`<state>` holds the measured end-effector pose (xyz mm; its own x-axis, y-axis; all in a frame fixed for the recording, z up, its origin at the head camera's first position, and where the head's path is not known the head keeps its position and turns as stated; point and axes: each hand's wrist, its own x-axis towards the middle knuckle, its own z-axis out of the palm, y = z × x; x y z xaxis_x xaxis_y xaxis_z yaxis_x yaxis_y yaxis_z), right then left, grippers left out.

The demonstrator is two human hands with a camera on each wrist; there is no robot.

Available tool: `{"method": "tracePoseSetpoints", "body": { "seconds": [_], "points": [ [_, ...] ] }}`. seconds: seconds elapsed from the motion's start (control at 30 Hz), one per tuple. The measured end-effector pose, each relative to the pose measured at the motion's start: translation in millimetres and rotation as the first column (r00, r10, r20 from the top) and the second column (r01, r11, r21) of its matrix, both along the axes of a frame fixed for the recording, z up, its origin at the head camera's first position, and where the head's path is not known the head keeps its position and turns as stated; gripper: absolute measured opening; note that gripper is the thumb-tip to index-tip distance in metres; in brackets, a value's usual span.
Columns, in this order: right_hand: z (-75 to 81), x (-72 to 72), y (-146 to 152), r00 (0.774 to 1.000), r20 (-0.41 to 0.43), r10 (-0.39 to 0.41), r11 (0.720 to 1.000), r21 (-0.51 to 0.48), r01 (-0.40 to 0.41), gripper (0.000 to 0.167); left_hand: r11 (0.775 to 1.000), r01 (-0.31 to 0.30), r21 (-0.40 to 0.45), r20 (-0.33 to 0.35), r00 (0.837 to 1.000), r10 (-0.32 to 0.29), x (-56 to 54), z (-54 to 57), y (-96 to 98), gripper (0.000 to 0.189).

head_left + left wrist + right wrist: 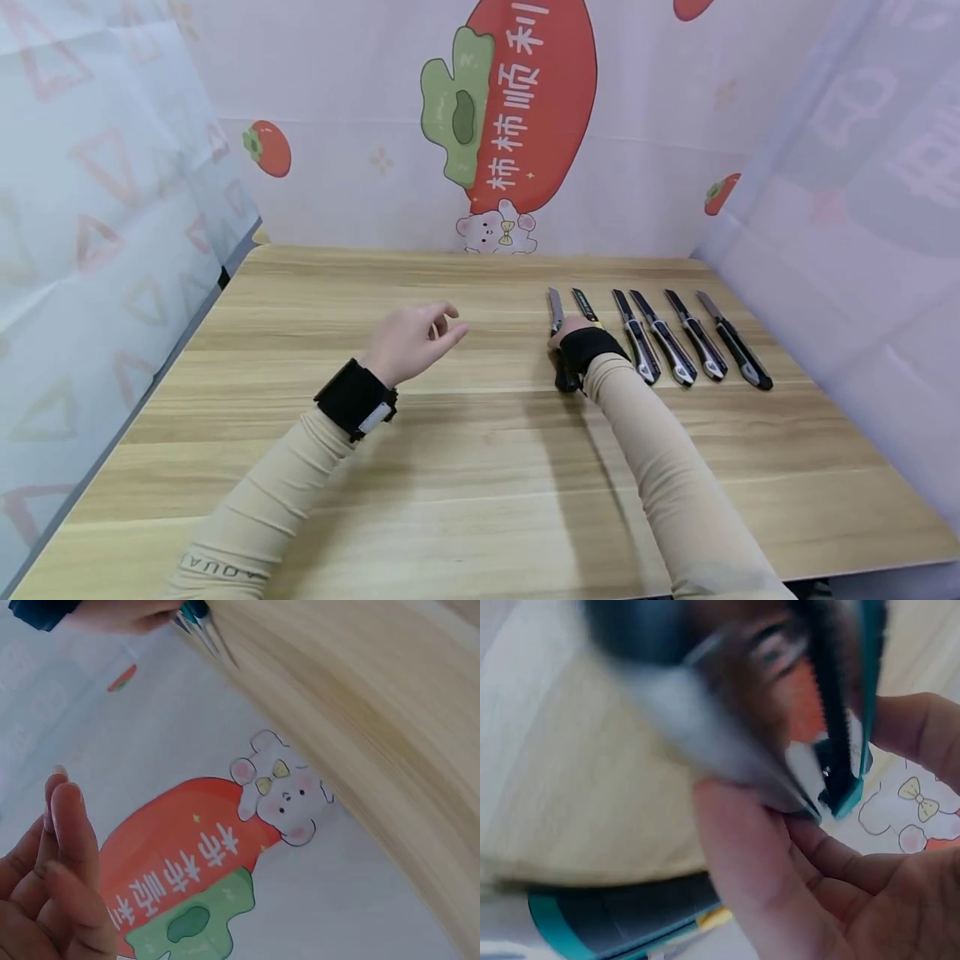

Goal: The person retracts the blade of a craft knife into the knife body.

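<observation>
1. Snap-off utility knife (556,311) at L end of a row, R-of-centre on the wood-grain table (465,475); blade twd far edge, handle end twd wearer. Can't tell if it's clear of the tabletop.
2. R hand (568,328): we see digits pinched on that knife, on both sides of it in R wrist view. Knife blurred there, silver w/ dark & teal parts.
3. Just R of it: yellow-trimmed knife (587,306), partly hidden by R hand & wristband.
4. Further R we count three silver-and-black knives, (637,342), (665,340), (697,337), side by side, then a black knife w/ grey trim (738,346) at the end. Blades all twd far edge.
5. L hand (408,343): over table, well L of row; fingers loosely bent, thumb & index tip apart, grip around nothing.
6. Both wrists: black wristbands, L one (356,400) w/ a pale tab, R one (592,348) near the yellow-trimmed knife. Beige sleeves (258,500) on both arms; lettering on L forearm.
7. Behind table we note white backdrop (345,75): big red persimmon print (551,108) w/ white Chinese characters, white bear print (491,233) below it at table edge, smaller persimmons about.
8. Pale printed sheets hang either side, L one (90,250) w/ triangle outlines.
</observation>
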<state>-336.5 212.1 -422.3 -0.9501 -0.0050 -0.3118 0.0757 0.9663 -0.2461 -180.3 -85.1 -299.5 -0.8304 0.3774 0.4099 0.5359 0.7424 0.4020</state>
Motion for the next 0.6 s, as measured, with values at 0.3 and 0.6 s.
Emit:
{"method": "tracePoseSetpoints", "body": {
  "seconds": [0.3, 0.6],
  "points": [
    [82.7, 81.0, -72.9, 1.000, -0.007, -0.012, 0.939, -0.344, 0.009, 0.034, 0.993, 0.001, 0.114, 0.093, 0.996, -0.011, 3.9, -18.5, 15.4, 0.029],
    [131.3, 136.9, -112.2, 0.811, -0.585, 0.019, 0.817, -0.458, -0.349, 0.033, 0.938, 0.029, 0.347, 0.265, 0.956, -0.127, 15.1, -25.4, 42.3, 0.058]
  ]
}}
